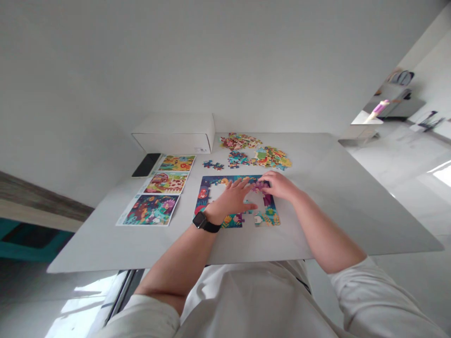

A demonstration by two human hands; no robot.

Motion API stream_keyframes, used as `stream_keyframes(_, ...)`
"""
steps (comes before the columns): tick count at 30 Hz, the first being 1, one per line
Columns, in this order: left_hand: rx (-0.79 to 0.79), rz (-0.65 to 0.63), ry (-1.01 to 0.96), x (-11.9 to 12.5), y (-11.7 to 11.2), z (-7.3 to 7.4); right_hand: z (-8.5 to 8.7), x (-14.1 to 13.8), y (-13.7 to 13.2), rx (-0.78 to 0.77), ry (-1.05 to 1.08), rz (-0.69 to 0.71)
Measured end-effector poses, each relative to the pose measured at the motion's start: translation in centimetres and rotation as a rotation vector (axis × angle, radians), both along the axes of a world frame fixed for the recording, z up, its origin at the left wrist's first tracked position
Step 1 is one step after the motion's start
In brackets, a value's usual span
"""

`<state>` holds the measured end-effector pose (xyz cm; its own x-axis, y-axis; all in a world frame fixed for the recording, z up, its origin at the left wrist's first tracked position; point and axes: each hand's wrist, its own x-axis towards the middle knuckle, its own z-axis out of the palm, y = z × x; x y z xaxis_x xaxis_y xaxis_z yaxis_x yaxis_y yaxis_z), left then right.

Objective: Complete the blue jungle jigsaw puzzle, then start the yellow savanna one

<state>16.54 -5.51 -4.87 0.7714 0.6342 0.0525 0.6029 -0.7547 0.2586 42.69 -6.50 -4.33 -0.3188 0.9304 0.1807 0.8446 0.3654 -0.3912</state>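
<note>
A partly assembled colourful jigsaw puzzle [206, 195] lies on the white table [334, 202] in front of me. My left hand [234, 197], with a black watch on its wrist, rests flat on the puzzle's middle, fingers stretched out. My right hand [280, 184] sits at the puzzle's upper right, fingers curled down onto a purple puzzle piece [259, 186] between the two hands. Loose puzzle pieces [257, 152] are heaped just beyond the puzzle, and two small piece clusters [213, 165] lie to their left.
Three picture cards [165, 183] lie in a column left of the puzzle. A black phone [146, 165] and a white box [176, 133] sit at the table's far left. A white wall stands behind; a room opens at the right.
</note>
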Motion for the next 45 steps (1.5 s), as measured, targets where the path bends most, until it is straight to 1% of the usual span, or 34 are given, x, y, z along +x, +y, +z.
stream_keyframes(3,0.007,-0.029,0.026,0.6,-1.2,0.1,-0.4,0.0,0.0,-0.034,-0.059,0.021)
stream_keyframes(8,-0.017,-0.013,0.084,1.7,-2.7,0.0,-0.6,0.0,-0.1,-0.031,-0.084,0.009)
stream_keyframes(14,-0.011,-0.012,0.077,1.8,-2.9,0.0,-0.2,-0.2,-0.1,-0.036,-0.084,0.000)
stream_keyframes(17,0.004,0.006,0.057,1.7,-2.8,0.1,0.2,-0.4,0.3,-0.043,-0.070,-0.035)
stream_keyframes(20,0.042,0.028,-0.010,1.6,-2.7,0.7,1.1,-0.6,1.0,-0.048,-0.075,-0.090)
stream_keyframes(25,0.116,0.057,-0.130,1.8,-2.4,2.1,2.9,-1.6,2.9,-0.101,-0.145,-0.173)
stream_keyframes(27,0.098,0.063,-0.132,2.0,-2.4,2.6,3.2,-2.1,3.9,-0.093,-0.149,-0.191)
stream_keyframes(29,0.046,0.097,-0.114,2.1,-2.3,3.0,3.3,-2.8,5.1,-0.062,-0.144,-0.177)
stream_keyframes(32,-0.017,0.125,-0.080,2.2,-2.2,3.1,3.2,-3.9,6.9,-0.033,-0.105,-0.145)
stream_keyframes(34,-0.029,0.114,-0.055,2.1,-2.3,3.2,3.1,-4.8,8.0,-0.045,-0.095,-0.140)
stream_keyframes(37,-0.048,0.102,-0.014,1.9,-2.4,3.4,2.8,-6.3,9.6,-0.085,-0.146,-0.131)
stream_keyframes(40,-0.070,0.090,0.023,1.8,-2.6,3.7,2.2,-7.9,10.5,-0.098,-0.232,-0.105)
stream_keyframes(42,-0.079,0.083,0.034,1.8,-2.7,3.9,1.8,-8.9,10.8,-0.100,-0.286,-0.125)
stream_keyframes(45,-0.079,0.072,0.033,1.7,-2.8,4.0,1.2,-9.9,11.0,-0.098,-0.323,-0.218)
